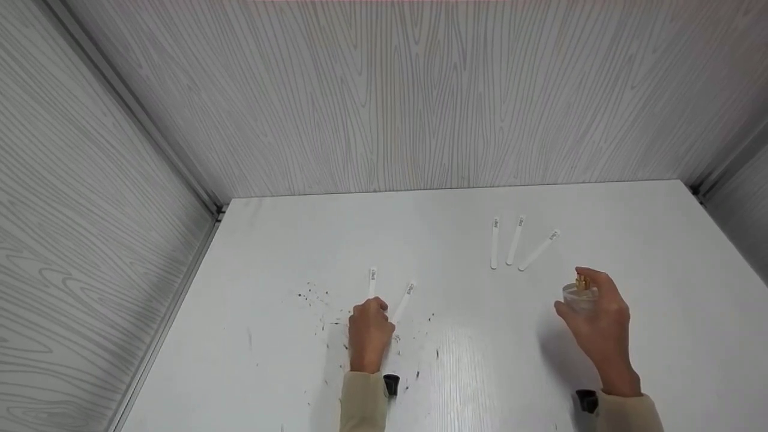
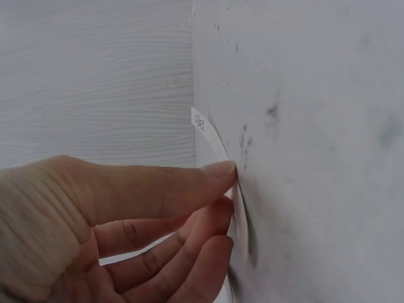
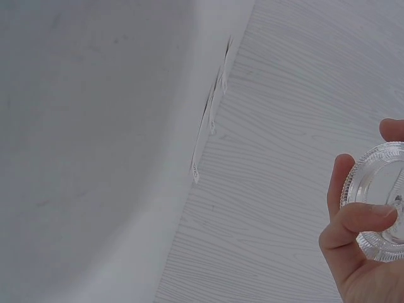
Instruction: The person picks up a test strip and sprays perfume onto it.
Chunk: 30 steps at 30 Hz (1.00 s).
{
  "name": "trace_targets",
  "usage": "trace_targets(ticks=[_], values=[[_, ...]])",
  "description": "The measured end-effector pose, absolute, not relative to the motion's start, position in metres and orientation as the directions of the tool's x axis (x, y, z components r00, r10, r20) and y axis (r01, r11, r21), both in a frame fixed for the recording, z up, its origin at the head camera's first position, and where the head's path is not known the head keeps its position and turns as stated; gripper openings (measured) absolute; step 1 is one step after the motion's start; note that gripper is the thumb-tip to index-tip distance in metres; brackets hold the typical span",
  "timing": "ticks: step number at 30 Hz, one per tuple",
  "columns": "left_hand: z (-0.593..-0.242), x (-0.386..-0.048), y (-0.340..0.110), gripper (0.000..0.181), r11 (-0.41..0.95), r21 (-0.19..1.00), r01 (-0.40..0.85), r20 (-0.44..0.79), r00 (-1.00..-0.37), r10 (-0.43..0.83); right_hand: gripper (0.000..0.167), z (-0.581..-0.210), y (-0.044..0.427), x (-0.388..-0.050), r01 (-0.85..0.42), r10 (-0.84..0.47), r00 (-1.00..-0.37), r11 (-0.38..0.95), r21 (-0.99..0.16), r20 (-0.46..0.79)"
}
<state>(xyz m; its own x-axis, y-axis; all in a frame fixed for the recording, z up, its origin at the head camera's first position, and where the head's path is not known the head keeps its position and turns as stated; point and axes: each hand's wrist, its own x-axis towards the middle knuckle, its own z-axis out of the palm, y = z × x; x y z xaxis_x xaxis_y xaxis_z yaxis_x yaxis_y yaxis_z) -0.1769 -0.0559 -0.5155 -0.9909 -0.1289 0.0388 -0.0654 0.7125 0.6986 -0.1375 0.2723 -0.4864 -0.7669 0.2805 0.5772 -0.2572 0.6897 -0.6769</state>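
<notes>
My left hand (image 1: 369, 330) pinches a narrow white perfume test strip (image 1: 372, 283) between thumb and fingers, low over the white table. In the left wrist view the strip (image 2: 216, 139) curves, its printed end sticking out past the thumb. Another test strip (image 1: 405, 299) lies slanted on the table, just right of that hand. My right hand (image 1: 609, 321) holds a round clear glass perfume bottle (image 1: 577, 298) above the table, index finger at its gold spray top (image 1: 582, 282). In the right wrist view the ridged glass bottle (image 3: 379, 183) is partly cut off by the frame edge.
Three more test strips (image 1: 514, 241) lie fanned out at the back right of the table (image 1: 288, 234). Dark specks and marks (image 1: 312, 295) dot the surface around the left hand. Wood-grain panels (image 1: 384, 96) stand at the back and sides.
</notes>
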Motion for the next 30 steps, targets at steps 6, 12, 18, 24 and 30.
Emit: trace_targets(ticks=[6, 12, 18, 24, 30], values=[[-0.5160, -0.1781, -0.0564, 0.022, 0.701, 0.710, -0.061, 0.041, -0.991, -0.127, 0.058, -0.4866, 0.2725, -0.1370, -0.265, 0.280, -0.765, 0.684, -0.679, 0.581], [-0.5189, -0.1789, -0.0568, 0.020, 0.710, 0.703, -0.031, 0.086, -0.988, -0.129, 0.059, -0.4891, 0.2743, -0.1366, -0.313, 0.259, -0.741, 0.683, -0.660, 0.619], [-0.5183, -0.1792, -0.0550, 0.014, 0.697, 0.716, -0.036, 0.069, -0.990, -0.121, 0.059, -0.4881, 0.2732, -0.1369, -0.299, 0.266, -0.749, 0.682, -0.668, 0.607], [-0.5180, -0.1753, -0.0543, 0.008, 0.696, 0.717, -0.040, 0.018, -0.997, -0.075, 0.059, -0.4892, 0.2737, -0.1358, -0.295, 0.272, -0.756, 0.670, -0.681, 0.595], [-0.5127, -0.1771, -0.0496, 0.007, 0.641, 0.768, -0.019, -0.030, -1.000, 0.007, 0.060, -0.4896, 0.2755, -0.1368, -0.295, 0.277, -0.754, 0.668, -0.683, 0.596]])
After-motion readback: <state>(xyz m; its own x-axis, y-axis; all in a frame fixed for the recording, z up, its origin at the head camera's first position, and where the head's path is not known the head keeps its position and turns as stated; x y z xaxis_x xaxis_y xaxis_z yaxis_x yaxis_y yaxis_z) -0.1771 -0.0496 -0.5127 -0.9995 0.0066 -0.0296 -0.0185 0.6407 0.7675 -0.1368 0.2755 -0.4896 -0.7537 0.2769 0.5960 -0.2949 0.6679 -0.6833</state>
